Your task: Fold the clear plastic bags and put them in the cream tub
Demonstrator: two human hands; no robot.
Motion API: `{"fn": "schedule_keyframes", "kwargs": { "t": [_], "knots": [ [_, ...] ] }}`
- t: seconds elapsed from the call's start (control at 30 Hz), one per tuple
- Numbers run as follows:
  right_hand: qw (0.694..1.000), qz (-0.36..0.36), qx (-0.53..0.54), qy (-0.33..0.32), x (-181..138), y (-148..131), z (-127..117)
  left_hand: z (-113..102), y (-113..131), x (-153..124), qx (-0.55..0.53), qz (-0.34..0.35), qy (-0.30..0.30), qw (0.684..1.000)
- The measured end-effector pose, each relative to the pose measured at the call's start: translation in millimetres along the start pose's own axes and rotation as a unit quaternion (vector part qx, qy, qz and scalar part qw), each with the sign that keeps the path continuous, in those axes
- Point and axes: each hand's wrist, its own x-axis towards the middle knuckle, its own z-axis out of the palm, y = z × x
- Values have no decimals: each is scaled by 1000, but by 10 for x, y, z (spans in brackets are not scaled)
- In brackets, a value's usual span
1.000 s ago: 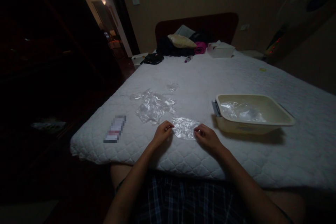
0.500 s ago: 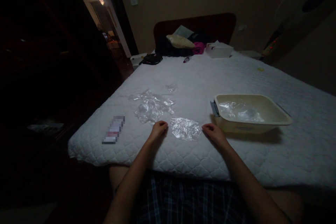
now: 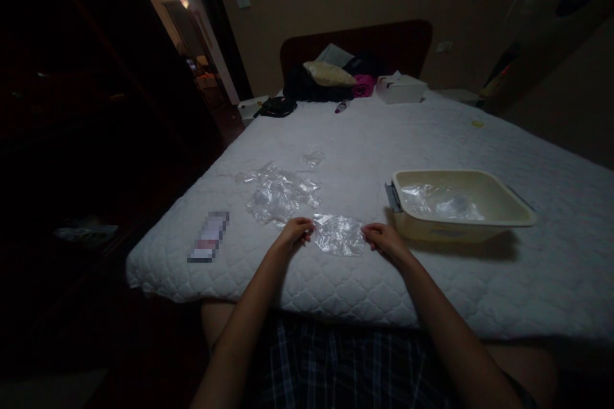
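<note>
- A crinkled, clear, roughly rectangular plastic film (image 3: pixel 338 236) is laid on the white quilted bed cover (image 3: pixel 340 291), long axis from nine to three o'clock.
- Its nine-o'clock end is met by the left hand (image 3: pixel 297 230), its three-o'clock end by the right hand (image 3: pixel 385 239), equally near; whether it is pinched cannot be told.
- Toward two o'clock, a cream plastic tub (image 3: pixel 460 232) is placed.

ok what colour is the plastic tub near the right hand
Cream plastic tub, clearest in the head view.
</note>
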Motion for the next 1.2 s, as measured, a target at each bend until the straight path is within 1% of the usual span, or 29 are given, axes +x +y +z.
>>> {"fn": "schedule_keyframes", "kwargs": {
  "t": [0.1, 0.2, 0.4, 0.5, 0.6, 0.77, 0.87, 1.03, 1.2],
  "knots": [
    [999, 21, 11, -25, -22, -35, -22, 7, -23, 15, 8, 10, 6, 1000],
    [998, 22, 37, -41, -63, -60, -55, -2, -40, -1, 6, 22, -4, 1000],
    [998, 27, 46, -34, -42, -35, -59, -16, -36, -70, -17, 23, -38, 999],
    [998, 33, 43, -35, 10, 9, -65, -4, -40, -66, -13, 10, -37, 999],
    [998, 26, 40, -49, 38, 40, -73, 13, -62, -41, -7, 6, -29, 1000],
    [998, 28, 32, -49, 6, 28, -57, 34, -109, -36, -37, 37, -44, 998],
    [997, 14, 32, -66, -20, 11, -56, 41, -121, -60, -54, 51, -41, 996],
    [994, 9, 54, -97, -28, 25, -98, 17, -114, -75, -65, 13, -26, 997],
    [995, 16, 39, -95, -48, 17, -91, 6, -105, -72, -45, 15, -33, 998]
  ]
}}
